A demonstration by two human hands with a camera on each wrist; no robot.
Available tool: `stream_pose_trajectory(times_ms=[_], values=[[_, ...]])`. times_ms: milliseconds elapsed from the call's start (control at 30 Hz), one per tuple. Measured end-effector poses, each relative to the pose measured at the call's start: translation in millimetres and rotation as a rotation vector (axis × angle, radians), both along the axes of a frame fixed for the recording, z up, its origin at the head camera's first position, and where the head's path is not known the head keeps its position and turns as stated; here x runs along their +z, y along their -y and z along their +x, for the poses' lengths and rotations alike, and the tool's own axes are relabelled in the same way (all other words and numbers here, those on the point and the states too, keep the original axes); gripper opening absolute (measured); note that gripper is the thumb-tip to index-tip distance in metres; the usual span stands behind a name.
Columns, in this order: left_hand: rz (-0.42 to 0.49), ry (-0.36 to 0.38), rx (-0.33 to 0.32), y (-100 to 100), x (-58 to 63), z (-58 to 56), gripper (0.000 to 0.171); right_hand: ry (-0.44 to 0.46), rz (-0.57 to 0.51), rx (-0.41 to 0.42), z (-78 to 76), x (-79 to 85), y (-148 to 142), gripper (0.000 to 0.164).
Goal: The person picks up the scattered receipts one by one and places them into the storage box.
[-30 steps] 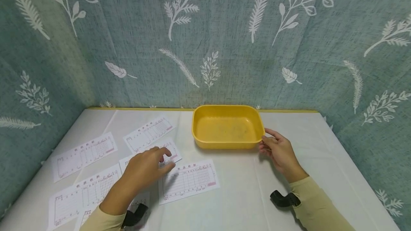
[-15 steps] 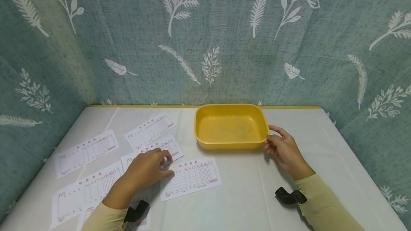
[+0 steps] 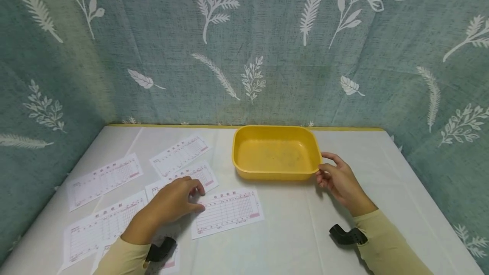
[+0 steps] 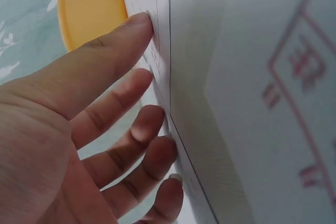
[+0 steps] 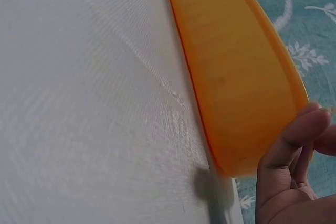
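My left hand (image 3: 173, 200) reaches over the paper slips with thumb and fingers spread apart. Its thumb rests at the left part of a printed receipt slip (image 3: 229, 213), and its fingertips touch down near another slip (image 3: 208, 175). In the left wrist view, the thumb (image 4: 118, 40) and relaxed fingers (image 4: 144, 129) meet the paper surface, with no slip lifted. At the back of the table stands a yellow plastic basin (image 3: 275, 176) with nothing in it. My right hand (image 3: 340, 183) pinches its right front rim; in the right wrist view, the thumb (image 5: 307, 129) lies against the rim.
Several more printed slips lie spread on the left, among them one at far left (image 3: 105, 180), one behind (image 3: 179, 154) and a larger one (image 3: 103, 228). Some overlap. A patterned cloth wall (image 3: 172, 54) borders the white table (image 3: 290, 232).
My left hand has come down onto the slips, its thumb settling at the near slip's left part. The right hand stays on the basin's rim. The head view has shifted slightly.
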State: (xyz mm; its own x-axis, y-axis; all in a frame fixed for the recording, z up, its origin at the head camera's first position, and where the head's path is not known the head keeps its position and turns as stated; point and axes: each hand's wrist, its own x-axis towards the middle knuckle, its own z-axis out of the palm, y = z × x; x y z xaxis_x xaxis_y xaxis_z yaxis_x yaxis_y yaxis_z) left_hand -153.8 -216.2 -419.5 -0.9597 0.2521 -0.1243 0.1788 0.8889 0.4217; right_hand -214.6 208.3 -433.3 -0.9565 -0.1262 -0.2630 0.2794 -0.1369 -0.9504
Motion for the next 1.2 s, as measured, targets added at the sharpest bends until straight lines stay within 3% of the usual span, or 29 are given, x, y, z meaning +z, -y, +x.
stream_pose_trajectory(times_ms=[300, 533, 1200], values=[[0.130, 0.047, -0.015, 6.4, -7.6, -8.2, 0.027, -0.014, -0.012, 0.004, -1.1, -4.4, -2.8, 0.035], [0.128, 0.053, -0.021, 8.4, -14.8, -8.4, 0.026, -0.013, 0.016, 0.020, -1.2, -7.5, -2.5, 0.040], [0.130, 0.054, -0.003, 5.7, -11.6, -7.4, 0.022, -0.043, 0.055, 0.013, -2.3, -8.9, -1.3, 0.046]])
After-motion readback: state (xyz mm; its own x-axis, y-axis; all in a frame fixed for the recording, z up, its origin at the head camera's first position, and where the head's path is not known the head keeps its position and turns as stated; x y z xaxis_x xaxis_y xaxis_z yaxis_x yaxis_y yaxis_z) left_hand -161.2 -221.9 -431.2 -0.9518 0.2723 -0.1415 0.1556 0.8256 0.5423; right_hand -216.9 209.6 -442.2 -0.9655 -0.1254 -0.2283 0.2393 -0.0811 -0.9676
